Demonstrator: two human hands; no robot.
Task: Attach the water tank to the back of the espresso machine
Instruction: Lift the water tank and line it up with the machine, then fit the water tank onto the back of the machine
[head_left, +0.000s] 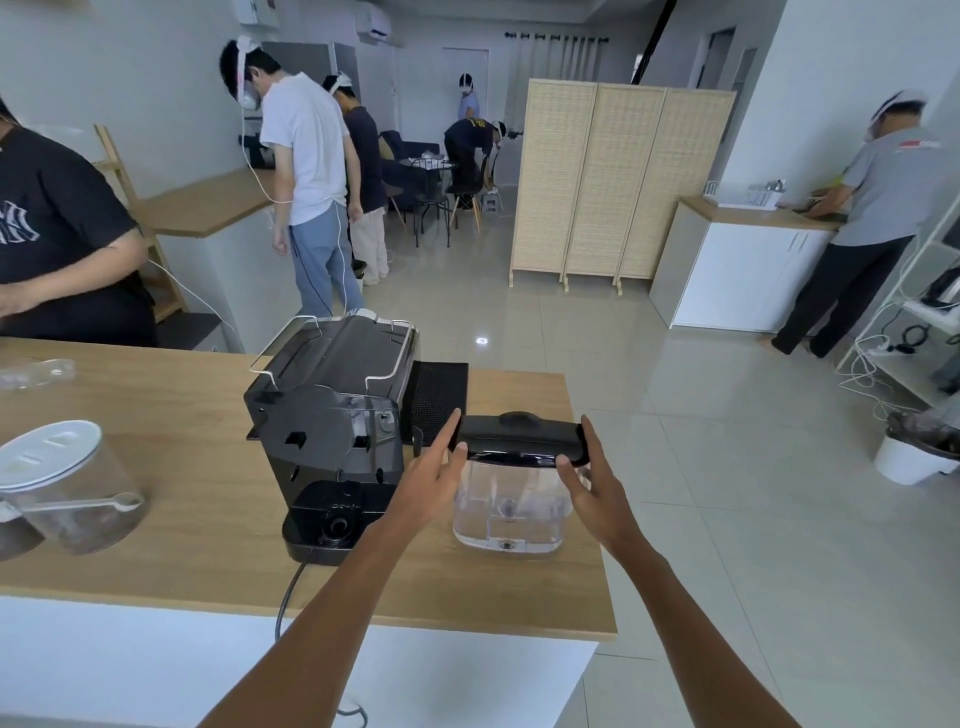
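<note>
A clear water tank (506, 506) with a black lid (519, 434) stands on the wooden counter (182, 499), right of the black espresso machine (332, 415). The machine's back faces me, its round socket base (335, 522) bare at the bottom. My left hand (431, 480) touches the tank's left side, index finger against the lid's left end. My right hand (592, 480) grips the right end of the lid, thumb on the front and fingers behind. The tank rests on the counter, apart from the machine.
A black drip tray (436, 397) leans behind the tank. Two lidded clear jars (67, 483) stand at the left. The machine's cord (288, 597) hangs over the near edge. The counter's right edge is close to the tank. Several people stand around the room.
</note>
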